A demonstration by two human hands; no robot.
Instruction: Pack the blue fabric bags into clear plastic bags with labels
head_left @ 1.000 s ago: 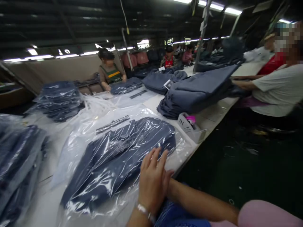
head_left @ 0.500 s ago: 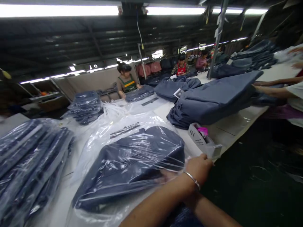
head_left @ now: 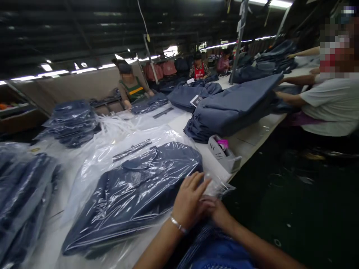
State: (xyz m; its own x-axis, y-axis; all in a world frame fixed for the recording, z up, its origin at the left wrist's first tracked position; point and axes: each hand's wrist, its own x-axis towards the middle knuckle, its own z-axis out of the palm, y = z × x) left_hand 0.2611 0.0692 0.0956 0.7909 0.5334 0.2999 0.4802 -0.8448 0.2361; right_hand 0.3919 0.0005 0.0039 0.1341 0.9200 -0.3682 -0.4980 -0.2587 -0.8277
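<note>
A dark blue bag [head_left: 146, 186] lies in a clear plastic sleeve on the white table in front of me. At the sleeve's right end, my left hand [head_left: 190, 200], with a silver bracelet at the wrist, rests with its fingers apart on the gathered plastic [head_left: 217, 185]. Just right of it and lower, my right hand [head_left: 217, 213] has its fingers closed at the edge of the plastic, partly hidden by the left hand.
A grey plastic basket [head_left: 223, 155] with a pink item stands at the table edge. Unwrapped bags [head_left: 232, 108] lie beyond it. Wrapped bags [head_left: 25, 209] and a wrapped stack [head_left: 71, 121] are at left. One person [head_left: 133, 87] sits across; another [head_left: 331, 101] works at right.
The view has turned right. My left hand has moved back from near the basket onto the sleeve's end and opened its fingers. My right hand has come out from behind the left forearm.
</note>
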